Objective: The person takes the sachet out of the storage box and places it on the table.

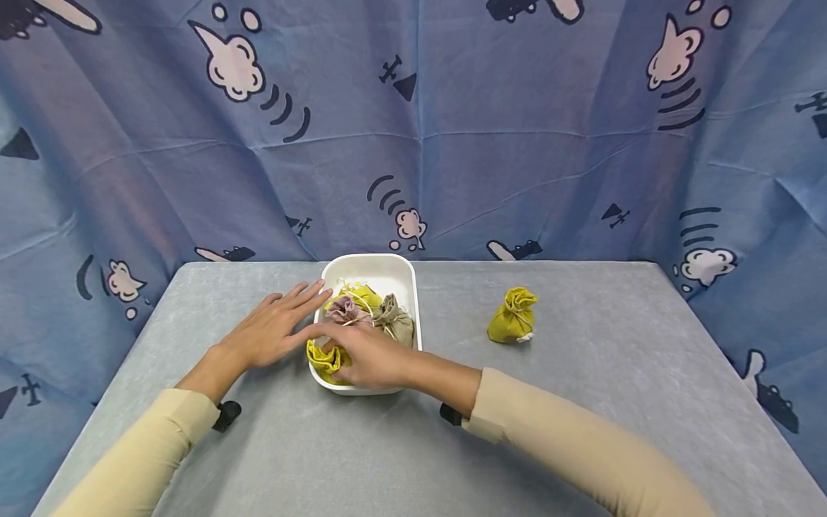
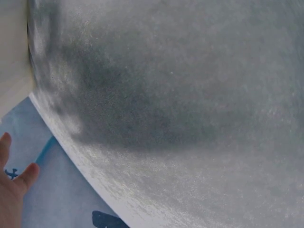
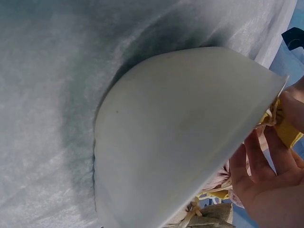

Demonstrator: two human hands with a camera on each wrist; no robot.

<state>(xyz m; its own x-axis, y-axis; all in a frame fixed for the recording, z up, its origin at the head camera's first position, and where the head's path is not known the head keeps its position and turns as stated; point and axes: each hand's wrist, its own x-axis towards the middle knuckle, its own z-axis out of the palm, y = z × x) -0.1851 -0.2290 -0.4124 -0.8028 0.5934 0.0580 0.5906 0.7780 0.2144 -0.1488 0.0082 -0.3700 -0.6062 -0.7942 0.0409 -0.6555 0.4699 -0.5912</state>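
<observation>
A white plastic tub (image 1: pixel 385 267) on the table holds several small drawstring pouches. My right hand (image 1: pixel 375 355) reaches over its near part and pinches a yellow drawstring pouch (image 1: pixel 323 357) between thumb and fingers; the right wrist view shows that yellow cloth behind the thumb, at the rim. Beyond the hand lie a mauve pouch (image 1: pixel 345 309), a grey-beige pouch (image 1: pixel 397 319) and, behind them, another yellow pouch (image 1: pixel 367 294). My left hand (image 1: pixel 270 329), fingers extended, is at the tub's left side with fingertips by the rim.
A mustard-yellow pouch (image 1: pixel 512 317) stands apart on the grey cloth-covered table (image 1: pixel 601 359), right of the tub. A blue patterned curtain (image 1: pixel 504 179) hangs behind the far edge and around the sides.
</observation>
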